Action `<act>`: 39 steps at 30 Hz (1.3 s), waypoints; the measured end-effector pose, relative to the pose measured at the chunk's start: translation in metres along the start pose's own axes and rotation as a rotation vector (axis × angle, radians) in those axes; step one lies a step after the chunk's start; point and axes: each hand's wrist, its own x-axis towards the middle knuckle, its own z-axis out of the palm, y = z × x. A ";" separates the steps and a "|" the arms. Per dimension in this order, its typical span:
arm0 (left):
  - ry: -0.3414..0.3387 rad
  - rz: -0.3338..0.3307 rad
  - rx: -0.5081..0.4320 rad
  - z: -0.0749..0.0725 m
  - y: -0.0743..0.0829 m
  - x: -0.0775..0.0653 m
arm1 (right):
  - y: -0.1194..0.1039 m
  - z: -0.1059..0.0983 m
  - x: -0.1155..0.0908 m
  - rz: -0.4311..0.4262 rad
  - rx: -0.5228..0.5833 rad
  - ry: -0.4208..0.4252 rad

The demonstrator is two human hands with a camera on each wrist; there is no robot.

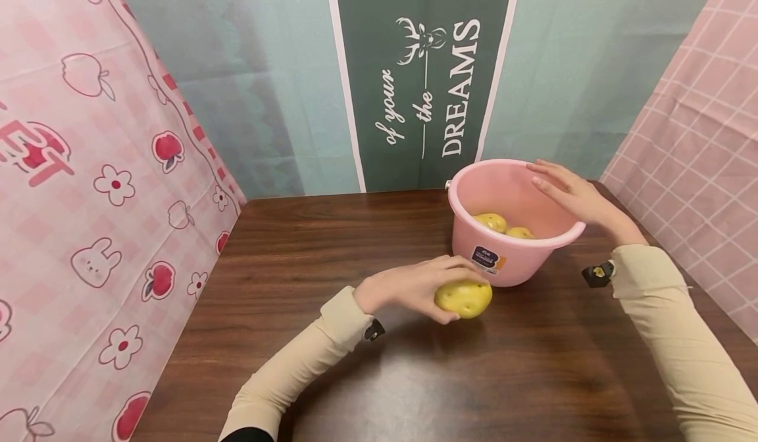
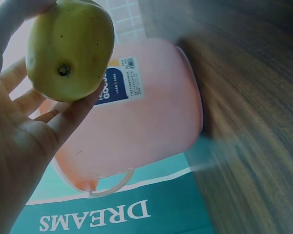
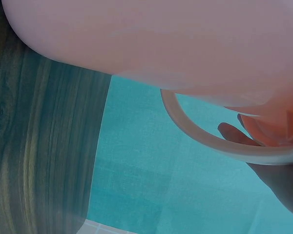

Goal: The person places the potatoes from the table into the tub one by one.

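My left hand grips a yellow potato just in front of the bucket, above the table. In the left wrist view the potato shows a dark pit, with fingers behind it. The pink bucket stands upright at the right of the table. At least two more potatoes lie inside it. My right hand holds the bucket's right rim. In the right wrist view, fingertips show under the rim beside the pale handle.
A dark wood table spans the space below. Behind it hangs a green cloth with white lettering. Patterned pink cloth borders the left, and a pink grid cloth the right, close to the bucket and my right arm.
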 end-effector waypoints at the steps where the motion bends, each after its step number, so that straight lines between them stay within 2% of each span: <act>1: 0.008 0.004 0.002 -0.001 0.000 0.000 | 0.000 0.000 0.000 -0.001 0.001 0.000; 9: 0.041 0.024 0.031 -0.010 0.001 -0.002 | 0.000 0.001 0.001 0.002 0.005 0.000; 16: 0.101 0.040 0.066 -0.016 0.003 -0.002 | 0.001 0.000 -0.001 -0.005 0.007 0.004; 24: 0.174 0.046 0.061 -0.024 0.004 -0.004 | 0.001 0.000 0.000 0.005 0.001 -0.001; 39: 0.263 0.054 0.092 -0.037 0.005 -0.002 | 0.003 0.000 0.002 0.010 -0.003 -0.001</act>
